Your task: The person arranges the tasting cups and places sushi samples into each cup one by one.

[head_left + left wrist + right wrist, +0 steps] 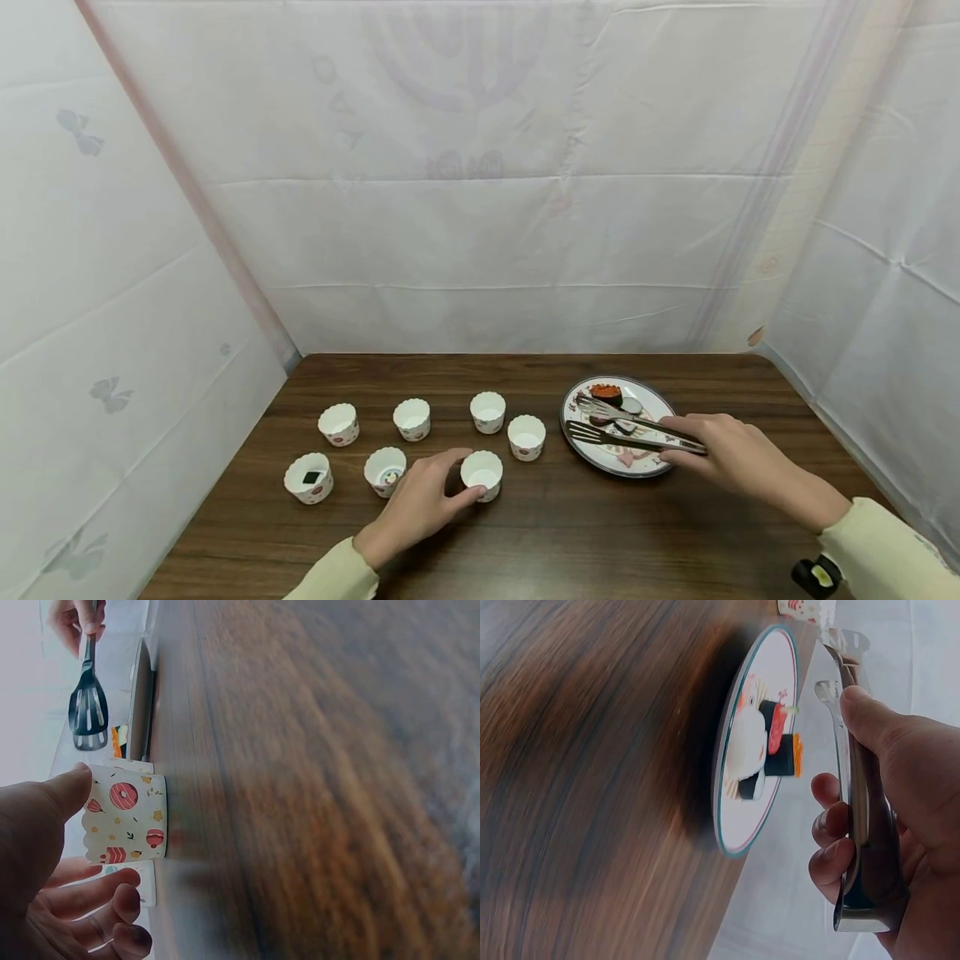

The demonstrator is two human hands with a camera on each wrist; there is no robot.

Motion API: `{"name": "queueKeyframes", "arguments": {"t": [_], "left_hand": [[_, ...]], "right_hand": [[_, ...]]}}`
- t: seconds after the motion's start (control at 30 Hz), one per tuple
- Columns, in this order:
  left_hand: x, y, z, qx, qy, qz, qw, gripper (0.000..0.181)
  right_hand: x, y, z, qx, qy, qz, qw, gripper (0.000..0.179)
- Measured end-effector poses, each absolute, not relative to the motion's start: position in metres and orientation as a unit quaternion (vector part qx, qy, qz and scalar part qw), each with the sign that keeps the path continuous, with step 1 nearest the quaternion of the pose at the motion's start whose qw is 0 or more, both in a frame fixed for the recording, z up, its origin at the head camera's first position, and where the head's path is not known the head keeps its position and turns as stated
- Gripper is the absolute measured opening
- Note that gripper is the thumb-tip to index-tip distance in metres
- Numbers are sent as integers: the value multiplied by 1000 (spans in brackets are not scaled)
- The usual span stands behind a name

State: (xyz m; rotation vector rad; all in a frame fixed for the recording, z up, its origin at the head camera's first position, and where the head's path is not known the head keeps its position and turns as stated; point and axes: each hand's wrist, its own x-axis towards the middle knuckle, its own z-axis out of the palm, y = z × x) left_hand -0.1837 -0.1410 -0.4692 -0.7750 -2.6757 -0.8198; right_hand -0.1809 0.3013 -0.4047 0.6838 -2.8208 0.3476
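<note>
My left hand (pixel 417 497) holds a white paper baking cup (pixel 482 472) between thumb and index finger, thumb at its rim. Doughnut and sweet prints show on that cup in the left wrist view, where it stands upright on the table. With my right hand (pixel 738 454) I grip metal tongs (pixel 868 810); their slotted ends are apart, over a patterned plate (pixel 737 831). On the plate are several sushi pieces: one with an orange top (pixel 606 392), one with a red top (pixel 778 727) and a white oval one (pixel 748 746).
More paper cups stand around on the wooden table (pixel 570 542). The front left cup (pixel 316 493) contains a dark piece, and a cup (pixel 386 458) beside my left hand contains a round one. White cloth (pixel 480 242) hangs behind and at both sides.
</note>
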Motion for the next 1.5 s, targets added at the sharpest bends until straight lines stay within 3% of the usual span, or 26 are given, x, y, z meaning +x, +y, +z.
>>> {"name": "queueKeyframes", "arguments": {"t": [0.57, 0.93, 1.23, 1.5], "left_hand": [[-185, -141, -470, -273, -915, -268, 128, 51], [-185, -142, -469, -275, -915, -268, 123, 51], [-185, -141, -470, -271, -917, -267, 123, 50], [-185, -141, -471, -270, -917, -265, 129, 50]], "right_hand": [[-167, 348, -414, 206, -971, 81, 93, 49], [-163, 368, -419, 210, -966, 67, 137, 50], [-159, 377, -423, 191, -973, 66, 111, 50], [-155, 385, -428, 190, -970, 67, 135, 43]]}}
